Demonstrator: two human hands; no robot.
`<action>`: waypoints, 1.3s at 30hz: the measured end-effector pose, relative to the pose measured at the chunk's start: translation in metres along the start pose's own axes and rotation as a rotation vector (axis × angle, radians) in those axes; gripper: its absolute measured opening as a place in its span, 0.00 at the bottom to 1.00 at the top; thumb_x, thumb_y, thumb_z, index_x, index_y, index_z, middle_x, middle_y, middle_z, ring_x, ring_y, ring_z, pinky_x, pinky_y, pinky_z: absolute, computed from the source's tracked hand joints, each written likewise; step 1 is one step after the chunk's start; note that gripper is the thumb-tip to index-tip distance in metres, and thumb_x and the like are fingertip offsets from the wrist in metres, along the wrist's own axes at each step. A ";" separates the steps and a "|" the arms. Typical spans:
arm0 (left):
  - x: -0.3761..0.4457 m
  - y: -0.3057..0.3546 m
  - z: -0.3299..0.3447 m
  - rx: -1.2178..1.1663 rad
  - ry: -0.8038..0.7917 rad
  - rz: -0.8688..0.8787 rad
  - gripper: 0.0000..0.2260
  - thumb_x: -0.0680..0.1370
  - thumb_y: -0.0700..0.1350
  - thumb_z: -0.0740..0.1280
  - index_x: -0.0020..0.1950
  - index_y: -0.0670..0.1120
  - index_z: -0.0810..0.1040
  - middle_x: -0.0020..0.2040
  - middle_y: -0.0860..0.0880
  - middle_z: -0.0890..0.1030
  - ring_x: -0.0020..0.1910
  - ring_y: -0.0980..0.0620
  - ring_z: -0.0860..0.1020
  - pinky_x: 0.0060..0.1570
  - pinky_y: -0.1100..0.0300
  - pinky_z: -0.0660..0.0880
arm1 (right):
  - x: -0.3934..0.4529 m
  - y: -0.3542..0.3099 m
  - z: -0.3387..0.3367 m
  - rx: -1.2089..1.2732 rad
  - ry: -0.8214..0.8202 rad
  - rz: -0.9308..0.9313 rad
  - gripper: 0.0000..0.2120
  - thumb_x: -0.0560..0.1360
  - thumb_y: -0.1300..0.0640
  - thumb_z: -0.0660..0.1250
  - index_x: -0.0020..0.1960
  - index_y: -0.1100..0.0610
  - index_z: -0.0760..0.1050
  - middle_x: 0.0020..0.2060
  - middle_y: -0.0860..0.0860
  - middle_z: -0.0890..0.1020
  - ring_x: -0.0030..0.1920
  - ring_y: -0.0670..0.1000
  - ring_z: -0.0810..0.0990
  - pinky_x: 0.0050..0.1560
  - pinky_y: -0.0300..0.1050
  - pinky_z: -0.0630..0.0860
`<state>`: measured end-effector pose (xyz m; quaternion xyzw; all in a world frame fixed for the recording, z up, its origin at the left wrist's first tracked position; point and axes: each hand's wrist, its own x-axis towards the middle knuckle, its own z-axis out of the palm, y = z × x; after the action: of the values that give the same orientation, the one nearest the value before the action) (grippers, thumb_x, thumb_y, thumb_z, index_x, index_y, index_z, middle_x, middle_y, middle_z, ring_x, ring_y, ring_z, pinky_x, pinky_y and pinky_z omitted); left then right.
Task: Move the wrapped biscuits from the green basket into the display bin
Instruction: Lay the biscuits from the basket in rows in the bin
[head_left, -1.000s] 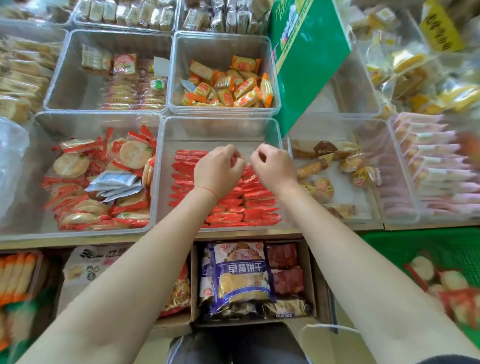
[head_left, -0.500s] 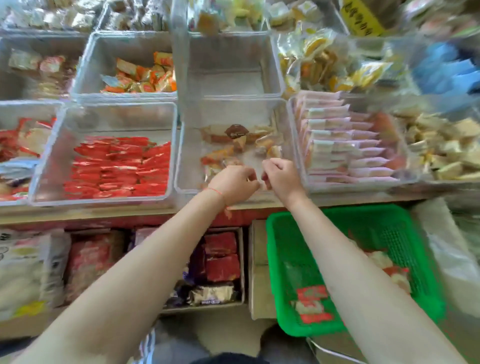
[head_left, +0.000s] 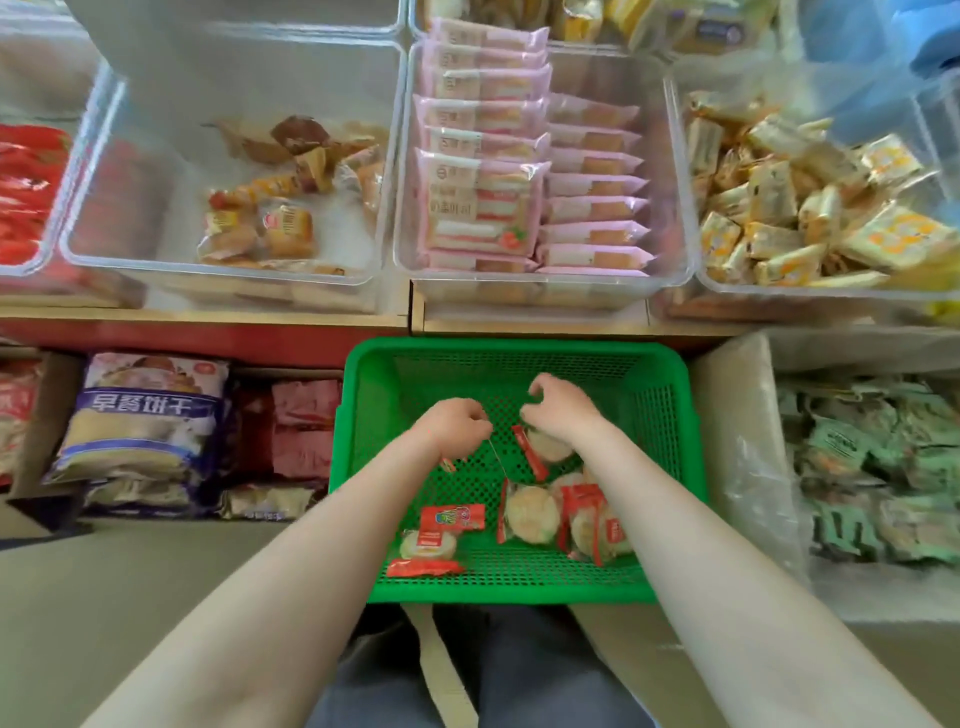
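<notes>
Reaching into the green perforated plastic basket (head_left: 363, 415), left hand (head_left: 457, 426) and right hand (head_left: 558, 410) loosely curled, empty, above red-edged wrapped round biscuits (head_left: 530, 514) at its near end; next, pinching one.

Clear bin of pink-wrapped cakes (head_left: 483, 208), centre shelf. Yellow-wrapped snacks (head_left: 789, 208) to its right. Purple biscuit bag (head_left: 140, 415) below, at left.

1. Both forearms are bare, with no sleeves in view.
2. A thin red string bracelet (head_left: 441, 460) circles the wrist just behind the left hand (head_left: 457, 423).
3. The right hand (head_left: 558, 410) wears nothing.
4. Dark blue-grey trousers (head_left: 519, 670) cover the legs, crossed by a beige strap (head_left: 441, 670).
</notes>
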<state>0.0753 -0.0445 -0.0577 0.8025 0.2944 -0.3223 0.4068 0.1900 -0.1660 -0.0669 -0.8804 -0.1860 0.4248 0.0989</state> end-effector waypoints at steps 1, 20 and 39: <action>0.006 -0.001 0.009 -0.017 0.003 -0.018 0.11 0.77 0.46 0.59 0.51 0.46 0.79 0.48 0.46 0.82 0.42 0.48 0.82 0.37 0.62 0.72 | 0.005 0.012 0.006 -0.049 -0.039 0.037 0.28 0.75 0.53 0.67 0.73 0.56 0.65 0.69 0.59 0.70 0.68 0.61 0.70 0.63 0.50 0.71; 0.048 0.022 0.096 0.560 -0.312 0.053 0.22 0.70 0.53 0.75 0.60 0.46 0.80 0.58 0.45 0.80 0.57 0.44 0.78 0.52 0.56 0.75 | 0.042 0.081 0.020 -0.072 -0.110 -0.112 0.18 0.70 0.53 0.75 0.51 0.56 0.68 0.47 0.53 0.73 0.47 0.54 0.72 0.39 0.46 0.68; -0.049 -0.014 0.007 -1.077 0.075 -0.154 0.27 0.75 0.34 0.68 0.69 0.54 0.66 0.58 0.40 0.79 0.42 0.47 0.82 0.32 0.57 0.79 | -0.054 -0.010 -0.045 0.576 -0.209 -0.267 0.12 0.72 0.53 0.75 0.49 0.54 0.74 0.42 0.49 0.78 0.41 0.49 0.77 0.38 0.40 0.75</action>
<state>0.0332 -0.0536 -0.0301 0.4677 0.4900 -0.1259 0.7248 0.1919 -0.1801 0.0024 -0.7358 -0.1811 0.5312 0.3790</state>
